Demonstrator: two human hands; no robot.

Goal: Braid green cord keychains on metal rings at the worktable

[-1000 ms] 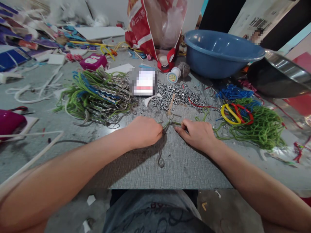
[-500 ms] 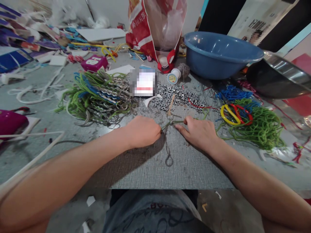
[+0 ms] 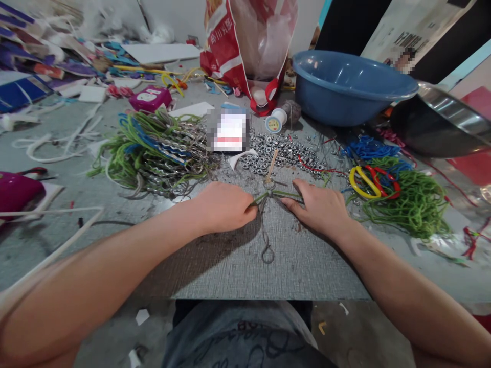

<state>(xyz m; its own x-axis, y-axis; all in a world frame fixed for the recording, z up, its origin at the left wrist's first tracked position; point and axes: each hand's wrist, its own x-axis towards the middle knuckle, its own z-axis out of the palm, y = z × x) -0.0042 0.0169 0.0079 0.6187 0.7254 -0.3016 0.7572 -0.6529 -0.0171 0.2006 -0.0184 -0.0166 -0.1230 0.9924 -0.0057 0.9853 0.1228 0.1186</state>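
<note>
My left hand (image 3: 224, 206) is closed in a fist, pinching one end of a short green cord (image 3: 283, 194). My right hand (image 3: 318, 207) pinches the other end, so the cord is stretched between them above the grey table (image 3: 238, 271). From the cord's middle a thin grey wire loop (image 3: 266, 244) hangs down toward me. A small wooden stick (image 3: 271, 164) lies just beyond the cord, at the edge of a heap of small metal nuts (image 3: 282, 150).
A tangled pile of green and blue cords with wire loops (image 3: 153, 151) lies at the left. Scissors with yellow and red handles (image 3: 374, 180) rest on loose green cord (image 3: 414, 204) at the right. A blue basin (image 3: 351, 84), red bag (image 3: 245, 46) and thread spool (image 3: 275, 120) stand behind.
Both hands have drawn slightly apart, pulling the green cord taut between them. The hanging wire loop has swung a little to the right.
</note>
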